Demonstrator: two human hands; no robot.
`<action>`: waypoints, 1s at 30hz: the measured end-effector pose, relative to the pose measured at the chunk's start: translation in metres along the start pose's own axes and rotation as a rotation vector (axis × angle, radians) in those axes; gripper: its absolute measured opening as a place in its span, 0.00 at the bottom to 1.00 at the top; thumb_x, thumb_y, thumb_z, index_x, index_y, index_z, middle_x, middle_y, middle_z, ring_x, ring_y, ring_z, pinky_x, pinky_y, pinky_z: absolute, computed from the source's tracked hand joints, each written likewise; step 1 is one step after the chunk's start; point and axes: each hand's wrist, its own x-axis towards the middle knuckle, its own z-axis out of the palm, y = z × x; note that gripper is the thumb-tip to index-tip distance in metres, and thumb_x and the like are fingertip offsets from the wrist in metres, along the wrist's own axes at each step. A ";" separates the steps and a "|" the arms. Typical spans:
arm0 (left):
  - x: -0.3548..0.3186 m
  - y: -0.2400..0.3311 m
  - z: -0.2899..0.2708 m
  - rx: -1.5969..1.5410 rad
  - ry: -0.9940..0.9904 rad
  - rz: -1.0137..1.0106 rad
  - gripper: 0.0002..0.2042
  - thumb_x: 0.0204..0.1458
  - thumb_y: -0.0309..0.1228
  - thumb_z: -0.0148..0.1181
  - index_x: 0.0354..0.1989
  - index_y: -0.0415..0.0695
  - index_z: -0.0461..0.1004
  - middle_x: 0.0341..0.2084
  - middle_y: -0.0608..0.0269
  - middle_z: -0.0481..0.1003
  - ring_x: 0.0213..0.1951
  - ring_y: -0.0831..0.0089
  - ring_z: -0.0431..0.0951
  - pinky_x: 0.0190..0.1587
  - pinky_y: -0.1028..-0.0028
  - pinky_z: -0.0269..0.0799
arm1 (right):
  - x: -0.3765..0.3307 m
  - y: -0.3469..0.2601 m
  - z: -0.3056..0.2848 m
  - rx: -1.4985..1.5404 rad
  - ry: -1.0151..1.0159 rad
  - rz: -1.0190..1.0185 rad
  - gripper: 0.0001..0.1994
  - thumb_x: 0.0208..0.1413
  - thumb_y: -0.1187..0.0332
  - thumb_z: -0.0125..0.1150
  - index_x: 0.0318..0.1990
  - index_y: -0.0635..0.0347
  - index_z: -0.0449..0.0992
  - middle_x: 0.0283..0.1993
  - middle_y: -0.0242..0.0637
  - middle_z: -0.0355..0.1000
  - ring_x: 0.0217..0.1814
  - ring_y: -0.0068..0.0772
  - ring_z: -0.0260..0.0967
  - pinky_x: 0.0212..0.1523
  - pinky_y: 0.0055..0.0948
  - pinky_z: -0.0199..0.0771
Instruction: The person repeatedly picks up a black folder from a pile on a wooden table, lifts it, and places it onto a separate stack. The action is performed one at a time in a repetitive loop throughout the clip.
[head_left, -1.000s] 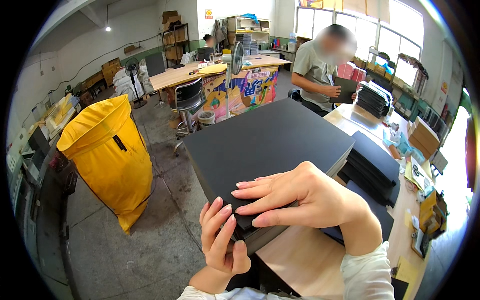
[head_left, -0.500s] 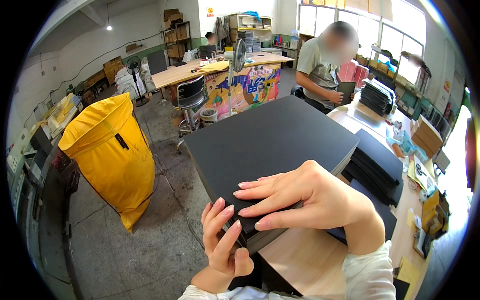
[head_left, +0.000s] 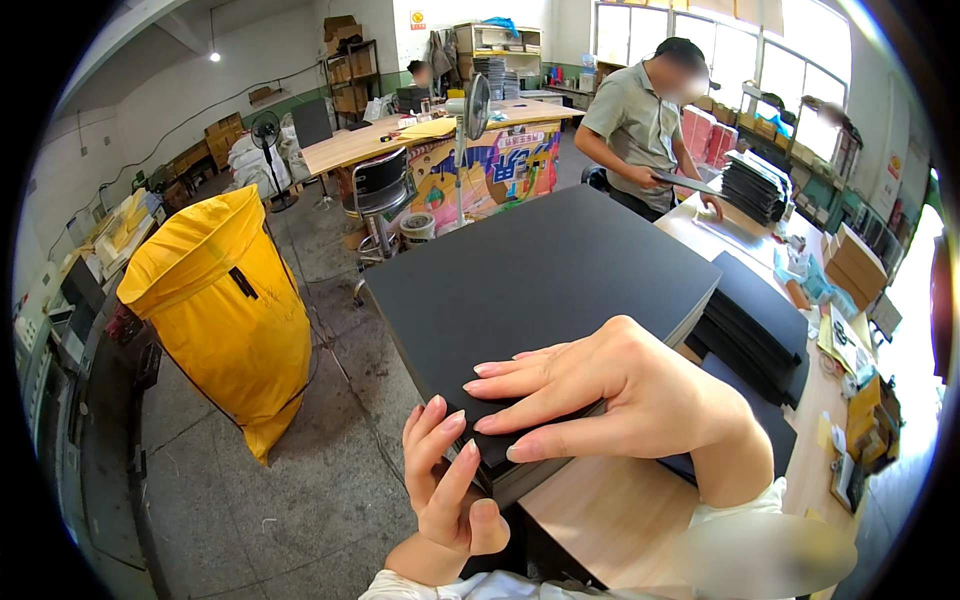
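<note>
A tall stack of large black boards [head_left: 540, 270] stands on the wooden table before me, its layered edges showing on the right side. My right hand [head_left: 600, 395] lies over the stack's near corner, fingers stretched out on the top board. Beside that corner, my left hand [head_left: 445, 480] is raised with its fingers apart and slightly curled, fingertips at the edge of the stack. Neither hand grips anything that I can see. Black folders or covers [head_left: 755, 340] lie piled to the right of the stack.
A big yellow sack [head_left: 230, 320] stands on the floor at left. Across the right-hand table [head_left: 590, 520], a co-worker [head_left: 640, 130] holds a dark flat board near a black pile [head_left: 752, 188]. Farther back are a chair [head_left: 382, 195], a fan [head_left: 478, 105] and another table [head_left: 340, 152].
My hands stay in nearly the same place on the stack. The co-worker has leaned and tilted the dark board flatter, with one hand now down on the table.
</note>
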 end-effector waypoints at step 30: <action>0.001 0.001 0.002 0.055 -0.063 0.052 0.25 0.63 0.38 0.34 0.63 0.38 0.63 0.60 0.39 0.63 0.63 0.40 0.63 0.65 0.44 0.57 | -0.002 0.000 -0.002 -0.007 0.000 0.023 0.12 0.54 0.65 0.67 0.43 0.62 0.83 0.44 0.50 0.79 0.57 0.45 0.74 0.60 0.37 0.72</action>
